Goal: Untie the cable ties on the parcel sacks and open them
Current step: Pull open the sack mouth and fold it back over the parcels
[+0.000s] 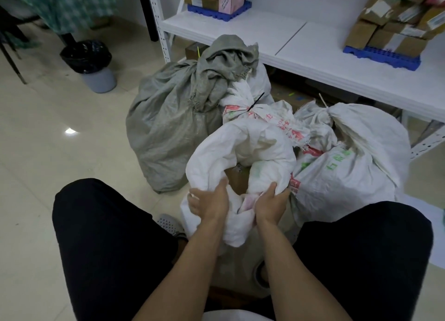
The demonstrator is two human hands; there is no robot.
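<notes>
A white woven parcel sack stands between my knees with its mouth spread wide, a brown carton showing inside. My left hand grips the near left rim of that mouth, and my right hand grips the near right rim. Behind it lies a second white sack whose neck is cinched by a black cable tie. To the right sits another white sack, tied with a pale cable tie. A large grey sack at the left carries a yellow tie.
A white metal shelf runs across the back, with cartons on blue pallets. A grey bin with a black liner stands on the tiled floor at the left. My knees in dark trousers flank the open sack.
</notes>
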